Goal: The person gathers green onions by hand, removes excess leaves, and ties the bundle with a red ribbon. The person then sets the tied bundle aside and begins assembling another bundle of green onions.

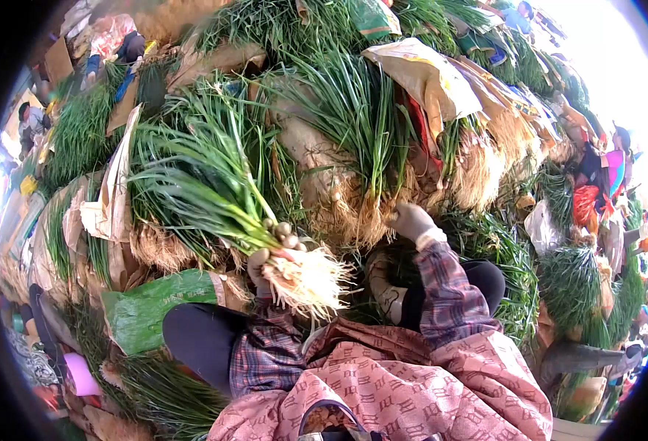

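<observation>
The bundle of long green leaves point(199, 187) is raised above the lap, with its pale roots point(309, 279) toward the person. The left hand point(258, 268) is closed around its stalks, so holding seems the present step. The right hand point(412, 222) is apart, near the roots of another bundle point(375, 147); I cannot tell if its fingers grip something. Moving the held bundle would need a firm, gentle grasp.

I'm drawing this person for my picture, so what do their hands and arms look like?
The left hand and right hand seem to wear pale greyish gloves, with a whitish cuff at the right wrist. Both plaid sleeves are dark blue-purple crossed with reddish and lighter lines. Higher up comes pink cloth with a darker repeating pattern.
</observation>
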### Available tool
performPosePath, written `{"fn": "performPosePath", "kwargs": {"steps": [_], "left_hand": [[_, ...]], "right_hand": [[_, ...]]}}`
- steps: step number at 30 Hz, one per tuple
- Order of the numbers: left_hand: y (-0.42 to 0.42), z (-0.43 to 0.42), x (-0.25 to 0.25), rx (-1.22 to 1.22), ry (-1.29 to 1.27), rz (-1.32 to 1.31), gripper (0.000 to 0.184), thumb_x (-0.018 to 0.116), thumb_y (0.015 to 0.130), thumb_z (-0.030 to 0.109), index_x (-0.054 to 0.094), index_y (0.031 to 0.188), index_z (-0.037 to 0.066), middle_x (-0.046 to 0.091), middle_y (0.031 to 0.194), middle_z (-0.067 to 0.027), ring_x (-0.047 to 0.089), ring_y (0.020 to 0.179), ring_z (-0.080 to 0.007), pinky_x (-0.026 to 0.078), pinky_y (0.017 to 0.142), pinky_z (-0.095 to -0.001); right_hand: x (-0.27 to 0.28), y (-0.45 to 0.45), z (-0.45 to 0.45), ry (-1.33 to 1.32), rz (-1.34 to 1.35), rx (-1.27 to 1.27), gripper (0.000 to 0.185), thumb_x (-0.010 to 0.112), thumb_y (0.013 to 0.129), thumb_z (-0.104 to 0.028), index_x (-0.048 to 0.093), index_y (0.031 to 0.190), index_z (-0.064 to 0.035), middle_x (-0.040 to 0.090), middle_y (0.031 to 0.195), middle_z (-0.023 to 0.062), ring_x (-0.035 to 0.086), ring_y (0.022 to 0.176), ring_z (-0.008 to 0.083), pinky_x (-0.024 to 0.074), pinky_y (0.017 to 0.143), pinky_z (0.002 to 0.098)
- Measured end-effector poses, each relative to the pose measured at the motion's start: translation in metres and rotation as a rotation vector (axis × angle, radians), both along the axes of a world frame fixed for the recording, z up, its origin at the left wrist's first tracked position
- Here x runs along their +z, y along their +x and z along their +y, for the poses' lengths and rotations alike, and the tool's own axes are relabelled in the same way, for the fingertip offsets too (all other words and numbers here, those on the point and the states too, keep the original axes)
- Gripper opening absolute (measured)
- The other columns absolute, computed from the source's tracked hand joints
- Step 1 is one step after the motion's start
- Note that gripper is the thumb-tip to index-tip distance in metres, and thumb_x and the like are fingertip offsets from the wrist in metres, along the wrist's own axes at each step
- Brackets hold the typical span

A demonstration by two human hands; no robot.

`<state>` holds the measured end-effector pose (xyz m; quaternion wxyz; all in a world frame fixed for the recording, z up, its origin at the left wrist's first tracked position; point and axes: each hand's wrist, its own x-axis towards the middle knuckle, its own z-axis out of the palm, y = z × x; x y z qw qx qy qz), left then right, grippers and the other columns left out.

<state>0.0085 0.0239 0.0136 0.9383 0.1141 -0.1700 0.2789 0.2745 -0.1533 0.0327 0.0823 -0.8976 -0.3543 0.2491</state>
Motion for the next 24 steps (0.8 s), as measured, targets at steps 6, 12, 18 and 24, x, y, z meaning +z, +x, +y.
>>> {"fn": "performPosePath", "kwargs": {"steps": [6,12,18,24], "left_hand": [[0.001,-0.017,-0.004,-0.034,-0.090,0.302,0.070,0.065,0.075,0.018,0.036,0.137,0.003,0.061,0.100,-0.0077,0.059,0.092,-0.0246,0.047,0.088,-0.0414],[-0.001,-0.016,-0.027,-0.046,-0.088,0.345,0.064,0.062,0.078,0.024,0.039,0.132,-0.001,0.055,0.102,-0.0109,0.055,0.095,-0.0280,0.048,0.089,-0.0447],[0.005,-0.013,-0.024,-0.084,-0.035,0.189,0.048,0.061,0.077,0.020,0.049,0.120,0.002,0.057,0.105,-0.0108,0.053,0.106,-0.0289,0.043,0.097,-0.0450],[-0.003,-0.026,-0.012,0.028,-0.120,0.584,0.044,0.059,0.078,0.022,0.054,0.115,0.000,0.065,0.094,-0.0180,0.066,0.085,-0.0314,0.055,0.079,-0.0430]], "right_hand": [[-0.040,0.019,0.075,0.267,0.015,-0.390,0.034,0.061,0.085,-0.027,0.057,0.108,-0.0026,0.063,0.091,0.0130,0.060,0.084,0.0236,0.0485,0.076,0.0355],[0.063,0.003,0.082,0.923,-0.414,-0.182,0.022,0.049,0.096,-0.027,0.050,0.085,-0.0071,0.055,0.062,0.0022,0.050,0.049,0.0146,0.0439,0.047,0.0305],[0.019,-0.032,0.081,0.990,-0.271,-0.119,0.029,0.044,0.098,-0.032,0.054,0.090,-0.0052,0.051,0.056,-0.0009,0.045,0.042,0.0103,0.0382,0.038,0.0267],[-0.003,-0.130,0.090,0.568,-0.252,0.369,0.036,0.038,0.098,-0.039,0.056,0.087,-0.0099,0.051,0.072,0.0048,0.048,0.060,0.0153,0.0429,0.059,0.0339]]}}
